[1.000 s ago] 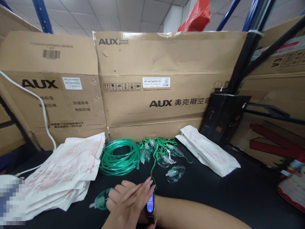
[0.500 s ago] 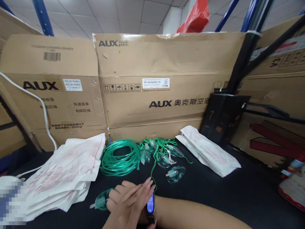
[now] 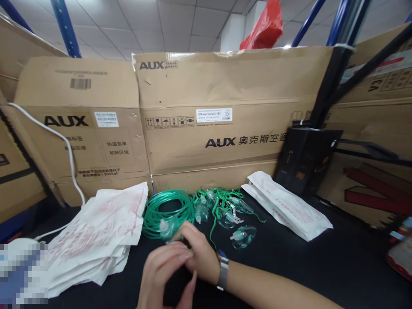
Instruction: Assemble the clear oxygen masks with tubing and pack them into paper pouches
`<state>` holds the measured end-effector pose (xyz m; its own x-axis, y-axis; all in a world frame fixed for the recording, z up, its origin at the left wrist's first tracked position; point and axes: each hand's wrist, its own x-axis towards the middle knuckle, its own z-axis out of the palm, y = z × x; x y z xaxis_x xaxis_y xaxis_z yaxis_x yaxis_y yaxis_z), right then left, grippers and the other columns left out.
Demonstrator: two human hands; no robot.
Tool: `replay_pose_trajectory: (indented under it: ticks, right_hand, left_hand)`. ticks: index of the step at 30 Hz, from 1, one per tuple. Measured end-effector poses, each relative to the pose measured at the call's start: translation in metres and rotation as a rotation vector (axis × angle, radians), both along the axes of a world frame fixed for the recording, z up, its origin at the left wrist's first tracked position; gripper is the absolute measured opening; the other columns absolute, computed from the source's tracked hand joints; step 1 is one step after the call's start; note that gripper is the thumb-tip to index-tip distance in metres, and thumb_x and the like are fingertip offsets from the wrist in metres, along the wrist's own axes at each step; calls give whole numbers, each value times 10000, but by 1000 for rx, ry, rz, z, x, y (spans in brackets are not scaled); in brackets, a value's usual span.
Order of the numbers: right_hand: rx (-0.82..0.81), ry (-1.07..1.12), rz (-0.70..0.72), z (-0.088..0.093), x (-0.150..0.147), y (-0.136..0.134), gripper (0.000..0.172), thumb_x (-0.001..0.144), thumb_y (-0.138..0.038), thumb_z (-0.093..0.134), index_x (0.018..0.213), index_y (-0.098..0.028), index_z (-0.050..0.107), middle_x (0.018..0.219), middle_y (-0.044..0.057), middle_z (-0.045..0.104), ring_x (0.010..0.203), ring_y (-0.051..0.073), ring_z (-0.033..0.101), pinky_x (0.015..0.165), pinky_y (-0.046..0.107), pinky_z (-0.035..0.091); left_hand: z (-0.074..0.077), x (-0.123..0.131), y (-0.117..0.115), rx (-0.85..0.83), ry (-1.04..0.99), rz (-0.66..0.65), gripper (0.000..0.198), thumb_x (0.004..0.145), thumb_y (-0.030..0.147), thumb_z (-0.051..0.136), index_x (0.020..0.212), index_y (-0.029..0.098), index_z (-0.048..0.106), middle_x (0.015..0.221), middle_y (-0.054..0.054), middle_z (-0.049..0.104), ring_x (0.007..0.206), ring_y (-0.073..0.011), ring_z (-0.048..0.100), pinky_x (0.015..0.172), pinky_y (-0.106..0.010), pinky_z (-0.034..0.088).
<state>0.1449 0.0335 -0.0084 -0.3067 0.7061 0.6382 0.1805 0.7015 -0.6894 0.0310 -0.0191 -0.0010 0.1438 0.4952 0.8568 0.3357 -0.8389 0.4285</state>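
Note:
My right hand [image 3: 201, 255], with a watch on its wrist, has its fingers closed on the edge of a clear green face mask [image 3: 166, 228]. The mask overlaps the front of a coil of green tubing [image 3: 154, 214]. Close against it is my left hand [image 3: 161, 270], its fingers curved, its fingertips at the right hand's fingers and its thumb apart below. Several more masks [image 3: 227, 218] lie with tangled green straps [image 3: 222, 193] right of the coil. One separate mask [image 3: 243, 237] rests nearer the front.
A stack of white printed bags [image 3: 99, 231] lies at the left, and another white bag [image 3: 286, 206] at the right. Cardboard boxes [image 3: 225, 90] stand behind. A black box [image 3: 301, 159] is at the back right, beside a dark post. A white cable [image 3: 69, 154] hangs at the left.
The mask in my right hand has moved up and right, in front of the coil. My left hand no longer lies across the right one and the watch. The view has shifted slightly.

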Motion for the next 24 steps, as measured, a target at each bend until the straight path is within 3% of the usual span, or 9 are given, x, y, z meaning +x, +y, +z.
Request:
replay_pose_trajectory:
  ticks: [2,4,6,8,12,14,18,24]
  right_hand:
    - [-208,146,9,5,6,2,136,770,-277,550,697,-177,494,649,-13,504,583,119,497,530,242,401]
    - [-489,372,108,10,14,2,196,718,-290,626,683,-175,471,562,-50,490,452,89,469,452,219,382]
    - [-687,584,240,14,23,2,192,710,-258,649,693,-164,483,526,-60,498,405,66,442,450,211,384]
    - [-855,754,380,18,33,0,177,698,-199,667,682,-148,498,551,-50,521,432,44,433,475,189,382]
    - [-998,779,496,21,42,-4,171,672,-165,689,680,-133,521,600,-34,542,443,20,408,447,150,333]
    - [-1033,759,534,21,41,-5,169,665,-165,694,685,-129,530,606,-24,547,444,24,410,425,149,310]
    - [-1050,725,632,20,37,-7,169,671,-191,691,720,-123,544,649,14,579,494,59,472,409,156,290]
    - [-1073,710,651,18,37,-8,213,649,-228,711,736,-122,549,667,13,576,530,77,495,436,172,306]
  left_hand:
    - [5,-3,4,-129,-169,69,451,678,93,587,1065,282,454,933,-45,546,867,-205,524,772,-340,412]
    - [10,-3,11,-390,-388,106,335,717,201,588,1024,244,459,830,-19,526,763,-169,522,702,-297,423]
    - [15,-2,18,-613,-536,20,304,711,318,608,961,223,465,633,50,455,575,-115,470,548,-229,397]
    - [18,0,24,-862,-626,-62,318,703,415,598,902,201,475,523,90,390,416,-66,346,399,-184,264]
    - [16,5,31,-1264,-724,-234,386,664,529,578,761,160,515,498,76,430,396,-57,374,406,-184,251]
    - [12,7,31,-1318,-693,-367,434,661,577,543,678,145,527,495,44,475,415,-76,420,423,-201,283]
    - [9,11,24,-1224,-626,-556,430,725,552,495,611,140,541,544,-4,536,492,-104,472,508,-238,361]
    - [17,10,18,-1199,-617,-609,361,747,486,518,618,150,541,574,-2,529,534,-115,467,546,-249,371]
